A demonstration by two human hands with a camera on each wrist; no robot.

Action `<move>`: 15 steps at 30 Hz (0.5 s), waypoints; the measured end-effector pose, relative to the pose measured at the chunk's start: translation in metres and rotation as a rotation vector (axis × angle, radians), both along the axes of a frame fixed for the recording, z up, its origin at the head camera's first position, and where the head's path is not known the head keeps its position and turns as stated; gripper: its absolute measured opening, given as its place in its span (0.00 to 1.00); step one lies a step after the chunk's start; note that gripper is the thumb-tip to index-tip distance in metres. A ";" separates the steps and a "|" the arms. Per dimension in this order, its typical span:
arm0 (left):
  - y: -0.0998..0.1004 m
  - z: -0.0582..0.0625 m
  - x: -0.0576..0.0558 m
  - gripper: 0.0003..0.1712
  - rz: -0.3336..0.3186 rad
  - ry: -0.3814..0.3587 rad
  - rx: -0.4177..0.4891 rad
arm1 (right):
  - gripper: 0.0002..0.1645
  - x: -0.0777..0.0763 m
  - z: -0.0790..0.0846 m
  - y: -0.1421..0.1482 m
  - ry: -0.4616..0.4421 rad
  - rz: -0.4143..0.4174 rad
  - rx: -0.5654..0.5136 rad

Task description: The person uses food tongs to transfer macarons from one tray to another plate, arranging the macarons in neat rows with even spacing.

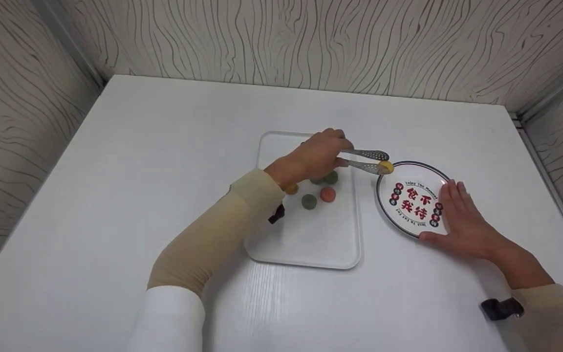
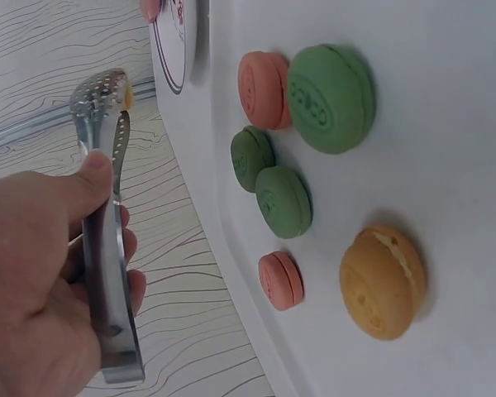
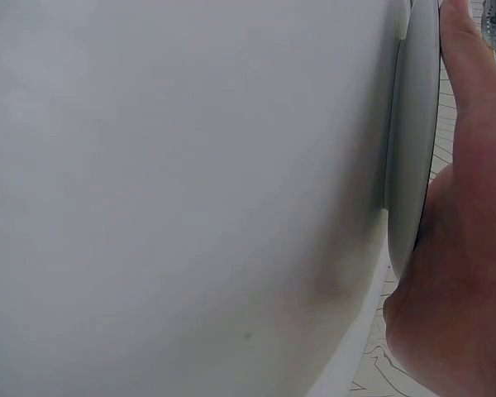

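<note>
My left hand [image 1: 316, 155] grips metal tongs [image 2: 109, 285] with perforated ends. A yellow macaron [image 1: 386, 167] sits between the tong tips, over the left rim of a round plate [image 1: 419, 172] with red lettering. Spread along the plate's right and lower rim, the straight fingers and thumb of my right hand [image 1: 472, 237] touch it. Under my left arm lies a white tray [image 1: 311, 244]. On it are green macarons [image 2: 331, 99], pink macarons [image 2: 264, 89] and an orange macaron [image 2: 383, 283]. My left hand and forearm partly cover them in the head view.
The tray and plate stand side by side on a white table [image 1: 130, 171], a narrow strip of tabletop between them. Wood-grain patterned panels [image 1: 281, 44] rise behind the table and at both sides.
</note>
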State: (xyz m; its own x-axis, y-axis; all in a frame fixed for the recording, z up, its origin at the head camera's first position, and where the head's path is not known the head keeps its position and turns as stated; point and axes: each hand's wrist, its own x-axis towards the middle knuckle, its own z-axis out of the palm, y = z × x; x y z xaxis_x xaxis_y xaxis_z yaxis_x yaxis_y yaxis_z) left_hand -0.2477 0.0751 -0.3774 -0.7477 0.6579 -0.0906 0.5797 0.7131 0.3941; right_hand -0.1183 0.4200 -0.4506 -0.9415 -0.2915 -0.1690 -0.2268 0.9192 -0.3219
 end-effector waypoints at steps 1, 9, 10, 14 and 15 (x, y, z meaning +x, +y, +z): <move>0.003 0.000 0.000 0.22 0.001 0.003 -0.005 | 0.76 0.000 0.000 0.000 0.000 0.000 0.000; 0.023 -0.003 0.001 0.22 -0.004 0.031 -0.025 | 0.75 0.000 -0.001 0.000 0.001 0.007 0.001; 0.025 -0.003 0.001 0.22 -0.007 0.034 -0.028 | 0.75 0.000 -0.001 0.001 0.000 0.005 0.000; 0.034 -0.004 0.001 0.22 -0.008 0.037 -0.038 | 0.76 0.000 -0.001 0.001 -0.003 0.003 0.001; 0.036 -0.004 0.001 0.22 -0.009 0.036 -0.039 | 0.76 0.000 -0.001 0.001 -0.001 0.003 0.001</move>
